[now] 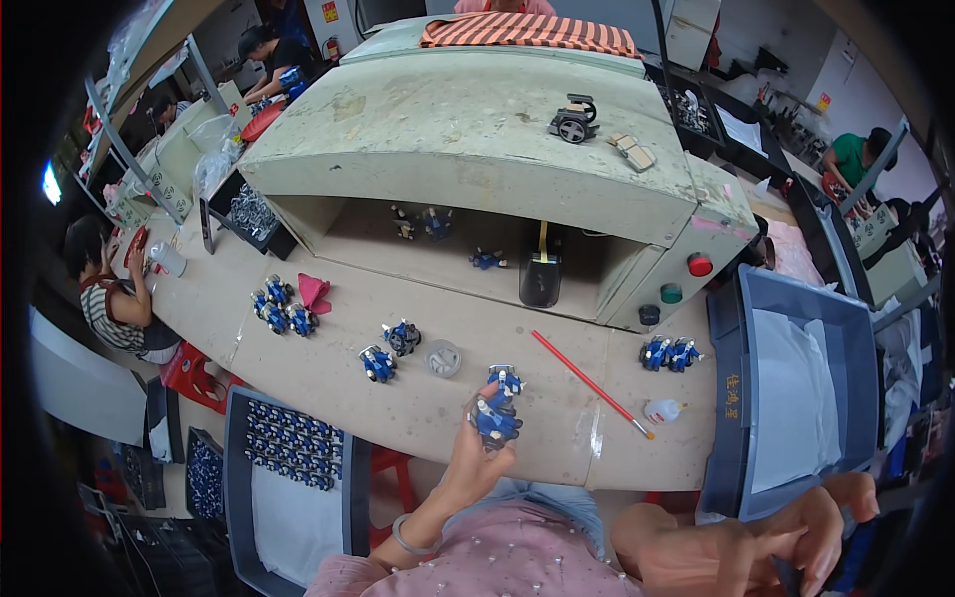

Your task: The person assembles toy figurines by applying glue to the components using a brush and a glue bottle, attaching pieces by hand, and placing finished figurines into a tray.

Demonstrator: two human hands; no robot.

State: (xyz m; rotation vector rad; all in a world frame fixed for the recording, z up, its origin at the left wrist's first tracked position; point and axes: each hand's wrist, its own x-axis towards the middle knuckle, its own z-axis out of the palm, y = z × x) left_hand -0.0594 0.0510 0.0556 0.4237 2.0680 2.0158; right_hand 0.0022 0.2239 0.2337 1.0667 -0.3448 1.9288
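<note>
My left hand holds a small blue toy robot figure just above the near edge of the wooden table. Another blue figure lies on the table right behind it. My right hand hangs low at the bottom right, below the grey bin, with fingers curled; something dark shows under its fingertips, though whether it grips anything is unclear. Two more figures and a round clear lid sit left of my left hand.
A red-handled brush and a small white bottle lie to the right. More figures sit in a group at the left and as a pair on the right. A grey tray of figures stands lower left. A large green machine housing fills the back. Other people work nearby.
</note>
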